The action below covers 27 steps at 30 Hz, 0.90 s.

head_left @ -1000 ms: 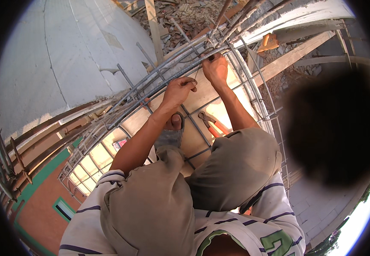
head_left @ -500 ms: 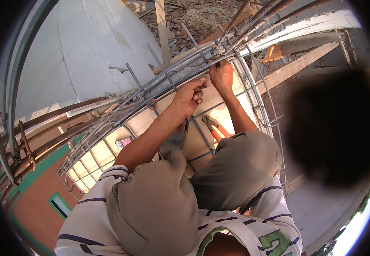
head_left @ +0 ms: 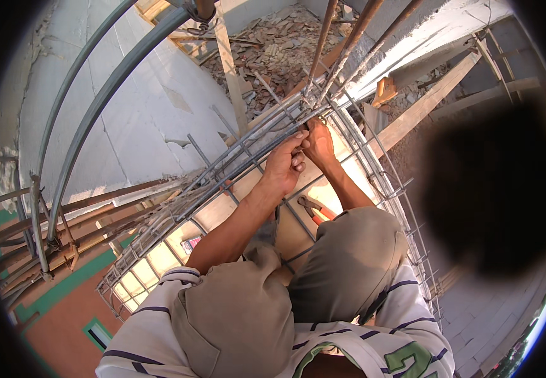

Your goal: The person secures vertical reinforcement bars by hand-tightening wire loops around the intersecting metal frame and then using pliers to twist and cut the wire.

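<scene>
I sit on top of a long rebar cage (head_left: 222, 179) of grey steel bars and square stirrups. Both my hands meet at the cage's top bars ahead of my knees. My left hand (head_left: 282, 169) has its fingers curled and pinched on a long bar where it crosses a stirrup. Touching it from the right, my right hand (head_left: 319, 143) is closed on the same joint. What thin thing the fingertips pinch I cannot tell. A pair of pincers with orange handles (head_left: 316, 210) lies inside the cage just below my hands.
A white concrete wall (head_left: 128, 120) drops away at the left, with curved bars (head_left: 90, 120) in front of it. Rubble and timber props (head_left: 229, 60) lie beyond the cage, and a wooden plank (head_left: 424, 107) runs at the right. A dark blur (head_left: 493, 189) covers the right side.
My left hand has slid right along the top bars until it touches my right hand. My head has leaned forward, so the cage looks closer.
</scene>
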Each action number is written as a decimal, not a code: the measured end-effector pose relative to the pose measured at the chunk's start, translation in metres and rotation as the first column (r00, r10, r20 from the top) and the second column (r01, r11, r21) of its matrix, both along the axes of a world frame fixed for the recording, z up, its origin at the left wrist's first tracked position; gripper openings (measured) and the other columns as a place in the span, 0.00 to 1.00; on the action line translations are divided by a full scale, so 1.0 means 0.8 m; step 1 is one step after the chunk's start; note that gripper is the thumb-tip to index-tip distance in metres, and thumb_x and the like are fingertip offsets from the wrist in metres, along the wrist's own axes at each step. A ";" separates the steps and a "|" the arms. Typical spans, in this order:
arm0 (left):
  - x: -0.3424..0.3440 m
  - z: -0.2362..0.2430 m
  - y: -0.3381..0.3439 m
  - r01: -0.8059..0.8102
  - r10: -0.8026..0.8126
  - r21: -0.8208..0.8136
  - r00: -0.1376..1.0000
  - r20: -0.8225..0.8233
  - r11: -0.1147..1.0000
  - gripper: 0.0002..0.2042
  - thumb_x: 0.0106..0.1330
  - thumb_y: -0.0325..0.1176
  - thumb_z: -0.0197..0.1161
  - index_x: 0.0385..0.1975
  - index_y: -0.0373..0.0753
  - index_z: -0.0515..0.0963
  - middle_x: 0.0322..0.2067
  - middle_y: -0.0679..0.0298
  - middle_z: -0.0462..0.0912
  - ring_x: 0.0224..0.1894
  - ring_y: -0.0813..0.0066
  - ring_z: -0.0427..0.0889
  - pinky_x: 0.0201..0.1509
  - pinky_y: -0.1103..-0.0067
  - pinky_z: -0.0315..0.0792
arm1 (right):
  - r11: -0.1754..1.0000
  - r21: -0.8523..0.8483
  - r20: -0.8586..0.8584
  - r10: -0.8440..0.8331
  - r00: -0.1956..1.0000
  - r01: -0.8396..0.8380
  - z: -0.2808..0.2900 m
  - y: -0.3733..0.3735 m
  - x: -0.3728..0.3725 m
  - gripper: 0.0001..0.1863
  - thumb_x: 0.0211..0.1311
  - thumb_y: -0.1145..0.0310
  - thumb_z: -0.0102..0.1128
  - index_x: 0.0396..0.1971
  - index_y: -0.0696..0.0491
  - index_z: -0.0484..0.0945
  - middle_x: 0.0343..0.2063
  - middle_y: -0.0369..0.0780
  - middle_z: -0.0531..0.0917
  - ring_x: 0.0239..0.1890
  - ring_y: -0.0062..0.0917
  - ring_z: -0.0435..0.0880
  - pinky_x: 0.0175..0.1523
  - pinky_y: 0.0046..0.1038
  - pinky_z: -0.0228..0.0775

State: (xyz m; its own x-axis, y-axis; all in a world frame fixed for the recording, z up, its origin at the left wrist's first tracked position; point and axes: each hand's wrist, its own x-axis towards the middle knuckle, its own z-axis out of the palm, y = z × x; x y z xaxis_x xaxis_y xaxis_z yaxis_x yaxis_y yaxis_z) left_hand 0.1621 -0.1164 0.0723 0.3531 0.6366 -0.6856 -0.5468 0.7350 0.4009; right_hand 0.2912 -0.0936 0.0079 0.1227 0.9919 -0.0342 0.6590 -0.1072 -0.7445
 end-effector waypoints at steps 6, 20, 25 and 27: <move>0.015 0.017 0.003 0.128 -0.075 0.179 0.958 -0.276 0.976 0.10 0.68 0.34 0.62 0.45 0.39 0.80 0.26 0.72 0.78 0.18 0.88 0.63 0.21 0.86 0.56 | 0.988 0.127 0.021 0.086 0.996 -0.088 -0.008 -0.004 0.006 0.12 0.53 0.66 0.55 0.30 0.60 0.74 0.32 0.53 0.77 0.36 0.51 0.80 0.39 0.45 0.71; -0.009 -0.001 -0.023 0.204 -0.140 0.155 0.927 -0.347 0.967 0.14 0.72 0.40 0.54 0.42 0.36 0.79 0.27 0.69 0.77 0.21 0.83 0.70 0.25 0.84 0.64 | 0.808 -0.428 -0.309 -0.552 0.774 0.406 -0.007 0.016 -0.021 0.22 0.63 0.56 0.55 0.22 0.61 0.81 0.20 0.43 0.83 0.23 0.30 0.78 0.35 0.36 0.70; -0.011 -0.016 -0.015 0.233 -0.171 0.111 0.901 -0.399 0.966 0.12 0.70 0.37 0.56 0.47 0.36 0.76 0.31 0.68 0.78 0.27 0.80 0.75 0.29 0.81 0.67 | 0.862 -0.360 -0.346 -0.480 0.806 0.358 0.013 -0.006 -0.019 0.20 0.64 0.58 0.49 0.32 0.61 0.83 0.25 0.43 0.85 0.27 0.30 0.81 0.39 0.34 0.72; 0.005 -0.014 -0.010 0.265 -0.205 0.106 0.896 -0.393 0.958 0.13 0.71 0.36 0.55 0.50 0.37 0.75 0.33 0.67 0.79 0.29 0.79 0.76 0.29 0.80 0.68 | 0.858 -0.184 -0.367 -0.513 0.776 0.480 -0.003 -0.011 -0.012 0.21 0.65 0.57 0.51 0.39 0.61 0.82 0.29 0.44 0.86 0.28 0.30 0.81 0.40 0.34 0.73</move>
